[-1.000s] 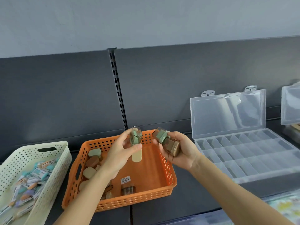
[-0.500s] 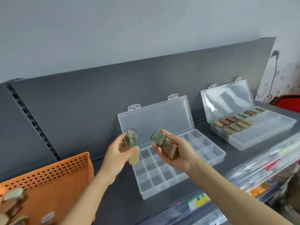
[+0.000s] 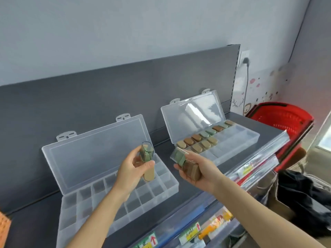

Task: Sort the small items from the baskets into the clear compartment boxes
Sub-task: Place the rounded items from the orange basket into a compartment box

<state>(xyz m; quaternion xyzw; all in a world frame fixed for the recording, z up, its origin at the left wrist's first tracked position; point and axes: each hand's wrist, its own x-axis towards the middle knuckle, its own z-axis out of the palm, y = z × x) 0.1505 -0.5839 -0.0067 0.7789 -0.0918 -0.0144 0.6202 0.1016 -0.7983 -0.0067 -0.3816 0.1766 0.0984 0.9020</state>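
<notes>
My left hand (image 3: pixel 131 169) holds two small capped items (image 3: pixel 147 159), one green with a clear cap and one tan, above an open clear compartment box (image 3: pixel 161 187) whose cells look bare. My right hand (image 3: pixel 200 170) grips a green item and a brown one (image 3: pixel 186 165), held between the two boxes. A second open clear box (image 3: pixel 247 138) at the right holds several tan, brown and green items in its back two rows. Only a corner of the orange basket (image 3: pixel 4 228) shows at the far left edge.
Both boxes stand on a dark grey shelf (image 3: pixel 238 120) with their lids leaning on the back panel. A red shopping basket (image 3: pixel 281 119) sits past the shelf's right end. Price-tag rails and packaged goods run below the shelf front. A dark bag lies at the lower right.
The view has swung right: the orange basket has slid almost out of sight and the filled box has come closer. Both hands keep the same items, now nearer the right-hand box.
</notes>
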